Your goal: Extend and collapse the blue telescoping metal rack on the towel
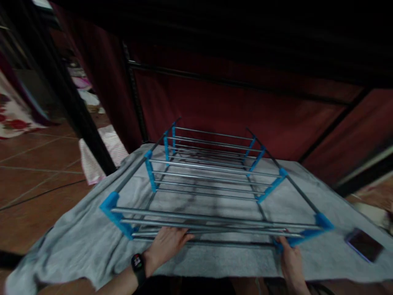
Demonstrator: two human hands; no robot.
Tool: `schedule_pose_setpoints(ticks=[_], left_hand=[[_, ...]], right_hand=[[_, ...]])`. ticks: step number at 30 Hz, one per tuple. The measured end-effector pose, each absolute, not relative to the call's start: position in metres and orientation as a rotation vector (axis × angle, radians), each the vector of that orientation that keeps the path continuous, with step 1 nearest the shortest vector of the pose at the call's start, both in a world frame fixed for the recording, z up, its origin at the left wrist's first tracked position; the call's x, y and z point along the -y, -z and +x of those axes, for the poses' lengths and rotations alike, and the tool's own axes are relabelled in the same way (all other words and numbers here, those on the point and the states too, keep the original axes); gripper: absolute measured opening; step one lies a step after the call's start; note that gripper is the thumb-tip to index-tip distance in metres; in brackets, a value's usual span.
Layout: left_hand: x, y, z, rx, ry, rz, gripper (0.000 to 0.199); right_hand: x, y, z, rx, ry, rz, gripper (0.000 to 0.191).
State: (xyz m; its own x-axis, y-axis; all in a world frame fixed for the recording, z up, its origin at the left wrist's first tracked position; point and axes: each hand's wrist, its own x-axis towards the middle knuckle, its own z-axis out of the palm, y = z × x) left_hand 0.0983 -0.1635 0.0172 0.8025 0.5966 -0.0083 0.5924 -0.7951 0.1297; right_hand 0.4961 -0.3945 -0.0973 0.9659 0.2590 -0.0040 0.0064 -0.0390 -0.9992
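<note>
Rack frame largely joined, both hands at its nearest tier

The rack [219, 168] lies lengthwise on a grey blanket [76, 237], its nearest tier directly under the hands and the rest stretching away beyond them. The left hand [170, 244] rests on the lower bars of that tier, left of its middle, with the fingers over the metal and the thumb pointing toward the other hand; whether it grips firmly or merely presses cannot be told. The right hand [290, 258] grasps the lower end of the near right blue bracket [322, 225], the thumb laid against the corner.

As for progress, four tiers appear to be in place: beyond the grip, blue brackets sit in pairs along the long rails, with metal bars spanning between them. By that measure most of the structure looks done. What seems left is at the edges: the bars right at the hands overlap, so full seating there cannot be confirmed, and farthest from the grip the upper rails run past the last brackets with thin, bare-looking ends. Whether those ends are finished is too small to tell. Out to the right of the right hand, a phone [364, 244] lies on the blanket, apart from the frame
</note>
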Motion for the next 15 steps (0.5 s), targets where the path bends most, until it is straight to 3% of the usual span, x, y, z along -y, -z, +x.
schedule_pose_setpoints(ticks=[15], left_hand=[[0.152, -0.011, 0.104, -0.888, -0.104, 2.948, 0.044]], right_hand=[[0.388, 0.07, 0.481, 0.238, -0.287, -1.438, 0.047]])
